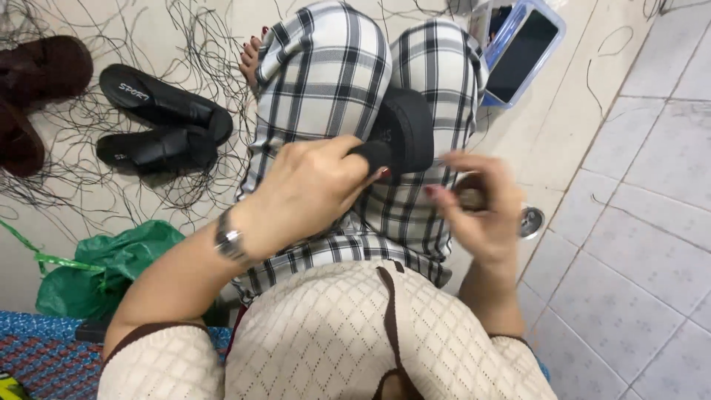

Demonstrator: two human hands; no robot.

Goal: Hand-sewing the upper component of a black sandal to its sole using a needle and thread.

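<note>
Meanwhile, left hand [315,189] grips a black sandal [404,133] on the lap, while the blurred right hand [478,204] pinches something small, unidentifiable.

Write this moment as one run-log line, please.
left hand: grips black sandal on lap | right hand: blurred, holds small dark object | floor: two black sandals, loose threads, green bag

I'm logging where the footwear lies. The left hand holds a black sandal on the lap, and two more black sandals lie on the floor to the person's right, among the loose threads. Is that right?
Not quite: the head view shows the two black sandals on the floor to the person's left, not right. The rest stands: the left hand holds a black sandal on the lap, and loose black threads surround the pair.
</note>
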